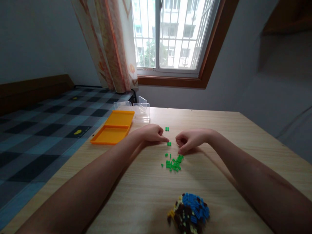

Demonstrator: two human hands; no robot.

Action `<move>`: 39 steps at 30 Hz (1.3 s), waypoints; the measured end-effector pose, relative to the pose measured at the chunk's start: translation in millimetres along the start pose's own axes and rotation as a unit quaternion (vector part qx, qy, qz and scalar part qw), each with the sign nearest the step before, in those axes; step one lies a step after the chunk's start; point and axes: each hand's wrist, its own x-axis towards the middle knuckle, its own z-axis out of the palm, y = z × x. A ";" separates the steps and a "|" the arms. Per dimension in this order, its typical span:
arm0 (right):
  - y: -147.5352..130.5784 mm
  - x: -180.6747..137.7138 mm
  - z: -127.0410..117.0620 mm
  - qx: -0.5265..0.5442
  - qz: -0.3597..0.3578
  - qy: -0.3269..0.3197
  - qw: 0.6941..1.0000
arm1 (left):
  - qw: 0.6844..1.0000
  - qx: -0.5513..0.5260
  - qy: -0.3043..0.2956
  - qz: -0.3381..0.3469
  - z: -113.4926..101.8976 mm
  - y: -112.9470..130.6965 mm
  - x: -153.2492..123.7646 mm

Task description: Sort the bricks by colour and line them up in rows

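My left hand (153, 132) is closed, with one finger stretched out so that its tip meets a pair of small green bricks (169, 144). Another pair of green bricks (167, 129) lies a little farther off, beside the knuckles. To the right, my right hand (191, 140) has its fingers curled in and its thumb pointing down at the edge of a loose pile of green bricks (173, 164). I see nothing held in either hand, though the palms are hidden. A few single green pieces are scattered around the pile.
Nearer to me on the wooden table (143, 191) sits a heap of blue, dark brown and yellow bricks (192, 211). An open orange case (109, 134) lies at the left edge, with clear plastic boxes (141, 113) behind it. A bed (48, 130) adjoins the table's left side.
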 end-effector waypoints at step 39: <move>-0.6 -5.6 0.4 -0.066 0.034 0.023 0.997 | 1.000 0.006 -0.006 0.006 1.0 -2.9 3.6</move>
